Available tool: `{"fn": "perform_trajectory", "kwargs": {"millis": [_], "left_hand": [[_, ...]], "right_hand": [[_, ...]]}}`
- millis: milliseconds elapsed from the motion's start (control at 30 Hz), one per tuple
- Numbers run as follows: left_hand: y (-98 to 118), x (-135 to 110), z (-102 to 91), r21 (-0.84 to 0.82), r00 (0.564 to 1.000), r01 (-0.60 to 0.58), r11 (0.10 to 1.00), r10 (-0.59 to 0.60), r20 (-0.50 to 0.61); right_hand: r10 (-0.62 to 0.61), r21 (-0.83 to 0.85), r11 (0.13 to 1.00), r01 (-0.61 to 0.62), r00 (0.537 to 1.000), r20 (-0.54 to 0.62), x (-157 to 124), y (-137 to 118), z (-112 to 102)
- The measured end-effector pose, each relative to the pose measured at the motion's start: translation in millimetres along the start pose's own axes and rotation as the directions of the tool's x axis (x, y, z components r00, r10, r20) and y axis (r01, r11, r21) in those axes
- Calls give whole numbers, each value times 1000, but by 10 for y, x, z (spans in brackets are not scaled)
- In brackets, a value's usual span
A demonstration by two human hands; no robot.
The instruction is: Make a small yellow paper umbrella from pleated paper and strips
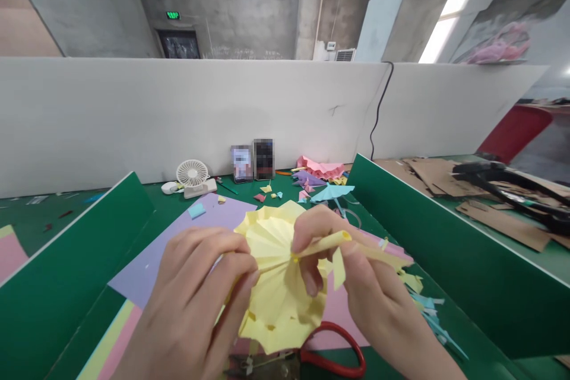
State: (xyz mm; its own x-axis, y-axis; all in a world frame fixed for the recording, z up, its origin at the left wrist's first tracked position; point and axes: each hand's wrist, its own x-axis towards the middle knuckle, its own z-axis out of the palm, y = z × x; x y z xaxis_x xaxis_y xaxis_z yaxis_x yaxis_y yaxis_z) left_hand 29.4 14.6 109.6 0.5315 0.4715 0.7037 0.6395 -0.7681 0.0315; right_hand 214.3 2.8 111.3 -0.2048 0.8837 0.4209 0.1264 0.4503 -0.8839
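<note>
A pleated yellow paper fan disc (272, 297) is held up over the green table (187, 202). My left hand (196, 303) is closed, pinching the disc's left edge near its centre. My right hand (356, 285) is closed on a rolled yellow paper stick (327, 241), whose tip meets the centre of the disc. A loose yellow paper strip (338, 267) hangs by my right thumb. Red-handled scissors (332, 356) lie on the table just under the disc.
Sheets of lilac (178, 237), pink and yellow paper lie under my hands. Green dividers (75, 261) stand on both sides. At the back are a small white fan (192, 173), two phones (253, 160), folded paper pieces (320, 175) and scraps. Cardboard (503, 214) lies at right.
</note>
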Motion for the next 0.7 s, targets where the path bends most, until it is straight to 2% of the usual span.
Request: {"fn": "perform_trajectory", "kwargs": {"millis": [167, 267, 400, 467, 533, 600, 700], "left_hand": [[2, -41, 13, 73, 999, -38, 997, 40, -25], [-12, -36, 21, 64, 998, -4, 998, 8, -64], [-71, 7, 42, 19, 989, 106, 994, -104, -107], [-111, 22, 58, 7, 985, 124, 992, -122, -120], [-148, 27, 80, 3, 984, 114, 994, -112, -138], [-176, 25, 110, 3, 983, 97, 995, -96, -154], [-209, 20, 160, 23, 980, 29, 999, -24, -196]], "right_hand": [[56, 237, 970, -51, 998, -12, 16, 15, -12], [27, 310, 951, 1, 996, -86, 37, -22, -32], [-22, 214, 973, 90, 953, -303, 33, -89, -112], [-51, 140, 985, 105, 936, -349, 11, -113, -173], [-83, 91, 989, 118, 943, -322, -20, -133, -226], [-112, 88, 987, 137, 963, -243, -56, -151, -250], [-87, 183, 978, 101, 993, -83, -97, -164, -223]]}}
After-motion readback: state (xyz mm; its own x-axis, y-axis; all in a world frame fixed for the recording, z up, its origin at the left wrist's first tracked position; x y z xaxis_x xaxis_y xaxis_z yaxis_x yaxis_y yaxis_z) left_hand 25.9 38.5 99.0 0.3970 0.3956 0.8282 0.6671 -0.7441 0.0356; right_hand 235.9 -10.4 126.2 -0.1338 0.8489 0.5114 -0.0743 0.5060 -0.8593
